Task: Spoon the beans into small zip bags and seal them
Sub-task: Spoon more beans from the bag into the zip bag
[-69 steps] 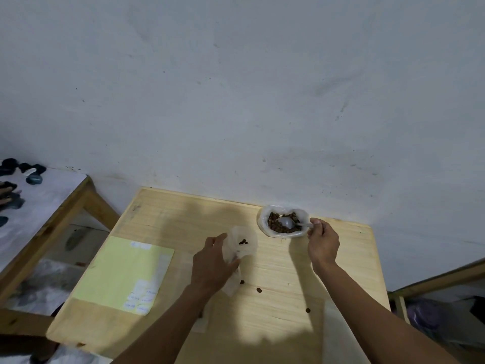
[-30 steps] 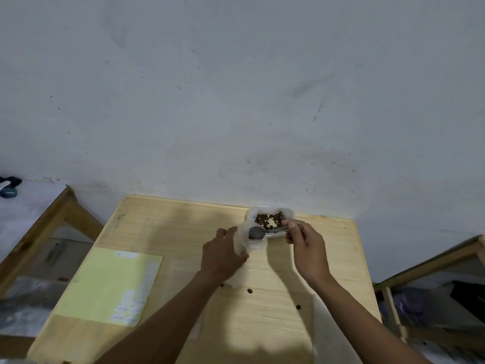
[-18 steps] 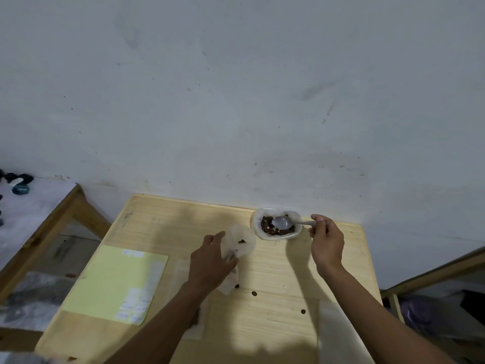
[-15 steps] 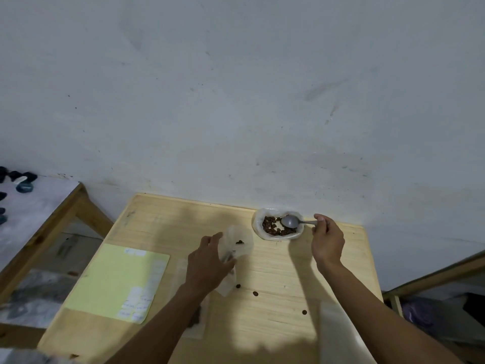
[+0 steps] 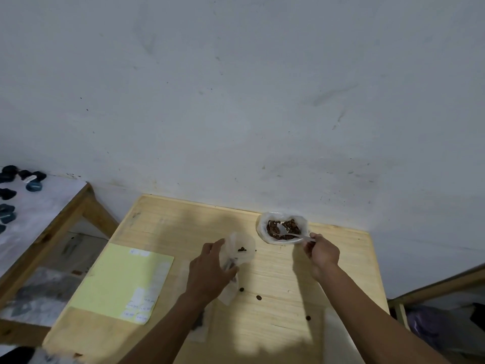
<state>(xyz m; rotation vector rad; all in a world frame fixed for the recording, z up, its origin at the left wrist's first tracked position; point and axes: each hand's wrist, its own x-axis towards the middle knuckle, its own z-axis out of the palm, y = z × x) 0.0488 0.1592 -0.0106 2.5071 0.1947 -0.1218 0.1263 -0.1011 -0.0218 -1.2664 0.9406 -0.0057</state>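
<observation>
A white bag of brown beans (image 5: pixel 286 227) sits open at the far edge of the wooden table (image 5: pixel 183 222). My right hand (image 5: pixel 321 252) pinches the handle of a pale plastic spoon (image 5: pixel 284 231), whose bowl lies among the beans. My left hand (image 5: pixel 210 271) grips a small clear zip bag (image 5: pixel 240 249) with its mouth held open toward the spoon; a few beans lie inside it.
Three loose beans (image 5: pixel 258 297) lie on the table near me. A pale yellow sheet (image 5: pixel 118 279) with labels covers the left side. More flat clear bags (image 5: pixel 202 327) lie under my left forearm. A second table (image 5: pixel 31 211) with dark small objects stands at left.
The spoon carried beans to the zip bag and has gone back to the bean bag, where its bowl now dips among the beans. My left hand still holds the zip bag open.
</observation>
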